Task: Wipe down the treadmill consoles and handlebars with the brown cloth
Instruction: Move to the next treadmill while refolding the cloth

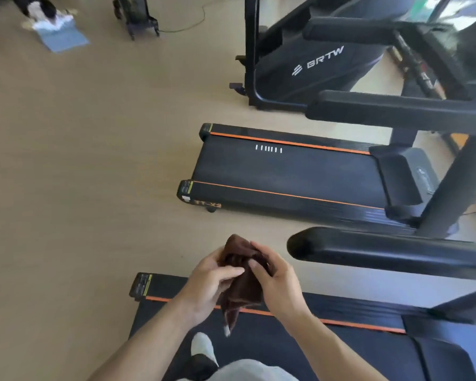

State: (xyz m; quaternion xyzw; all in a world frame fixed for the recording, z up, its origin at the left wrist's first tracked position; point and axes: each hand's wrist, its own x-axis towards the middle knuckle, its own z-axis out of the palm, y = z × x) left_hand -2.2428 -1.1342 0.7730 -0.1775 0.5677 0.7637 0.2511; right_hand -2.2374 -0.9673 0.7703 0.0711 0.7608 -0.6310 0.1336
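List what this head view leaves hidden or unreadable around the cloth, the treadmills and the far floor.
- Brown cloth: its middle is covered by the left hand and right hand.
- Treadmill consoles: cut off by the right edge; only the handlebar shows.
- Safety label on the middle treadmill: too small to read.
- Things on the floor, top left: blurred and cut by the top edge.

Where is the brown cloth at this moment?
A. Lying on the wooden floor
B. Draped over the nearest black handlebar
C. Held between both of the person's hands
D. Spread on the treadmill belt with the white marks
C: the brown cloth is bunched between the left hand and the right hand, both gripping it in the air, apart from the nearest handlebar.
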